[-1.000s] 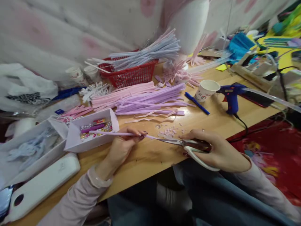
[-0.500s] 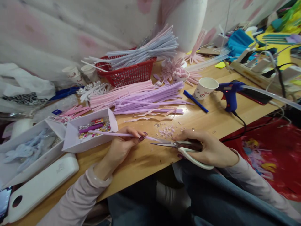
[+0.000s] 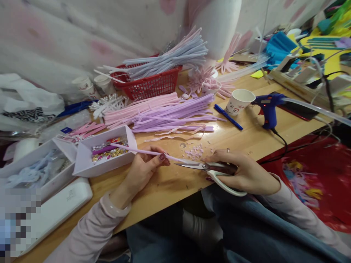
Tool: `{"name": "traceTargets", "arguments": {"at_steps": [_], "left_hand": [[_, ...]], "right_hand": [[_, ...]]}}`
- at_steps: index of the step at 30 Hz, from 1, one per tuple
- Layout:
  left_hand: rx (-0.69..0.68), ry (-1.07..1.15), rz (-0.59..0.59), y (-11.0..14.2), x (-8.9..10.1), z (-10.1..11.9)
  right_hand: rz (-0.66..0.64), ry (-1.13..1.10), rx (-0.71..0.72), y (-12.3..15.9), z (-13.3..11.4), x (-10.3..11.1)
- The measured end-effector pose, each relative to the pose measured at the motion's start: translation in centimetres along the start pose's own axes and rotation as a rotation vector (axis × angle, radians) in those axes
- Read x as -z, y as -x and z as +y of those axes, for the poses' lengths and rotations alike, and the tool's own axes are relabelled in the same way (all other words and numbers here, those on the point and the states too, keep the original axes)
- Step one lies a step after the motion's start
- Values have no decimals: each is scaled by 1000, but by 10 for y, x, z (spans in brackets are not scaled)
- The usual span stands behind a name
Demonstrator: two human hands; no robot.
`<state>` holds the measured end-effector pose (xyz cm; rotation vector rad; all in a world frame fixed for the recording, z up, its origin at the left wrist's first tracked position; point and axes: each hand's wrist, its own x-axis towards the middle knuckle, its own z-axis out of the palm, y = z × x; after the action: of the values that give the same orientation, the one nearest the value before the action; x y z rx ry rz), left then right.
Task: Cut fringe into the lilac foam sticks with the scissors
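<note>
My left hand (image 3: 144, 170) pinches a thin lilac pipe cleaner (image 3: 128, 148) that lies across the wooden table (image 3: 246, 140), its far end over a white box of small trinkets (image 3: 105, 153). My right hand (image 3: 241, 171) grips white-handled scissors (image 3: 204, 167), whose blades meet the pipe cleaner's near tip. Small lilac clippings (image 3: 195, 151) lie just behind the blades.
Piles of pink and lilac pipe cleaners (image 3: 170, 113) lie behind, with a red basket (image 3: 149, 86) of pale blue ones. A paper cup (image 3: 238, 101), a blue pen (image 3: 228, 117) and a blue glue gun (image 3: 267, 107) stand to the right. White boxes (image 3: 33, 171) sit at left.
The pipe cleaner's far end has lifted slightly and my left hand has shifted a little toward the scissors. My right hand has pulled slightly left with the scissors.
</note>
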<state>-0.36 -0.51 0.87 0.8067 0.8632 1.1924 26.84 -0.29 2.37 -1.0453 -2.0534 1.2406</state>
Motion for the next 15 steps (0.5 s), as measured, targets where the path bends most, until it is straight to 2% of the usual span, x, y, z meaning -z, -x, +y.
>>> {"name": "traceTargets", "arguments": {"at_steps": [4, 10, 15], "left_hand": [[-5, -27, 54, 0, 1, -2], [-123, -111, 83, -1, 4, -7], [-131, -149, 79, -2, 5, -7]], "right_hand": [[-1, 74, 43, 1, -3, 2], [-25, 299, 146, 4, -12, 11], [21, 332, 164, 9, -10, 14]]}}
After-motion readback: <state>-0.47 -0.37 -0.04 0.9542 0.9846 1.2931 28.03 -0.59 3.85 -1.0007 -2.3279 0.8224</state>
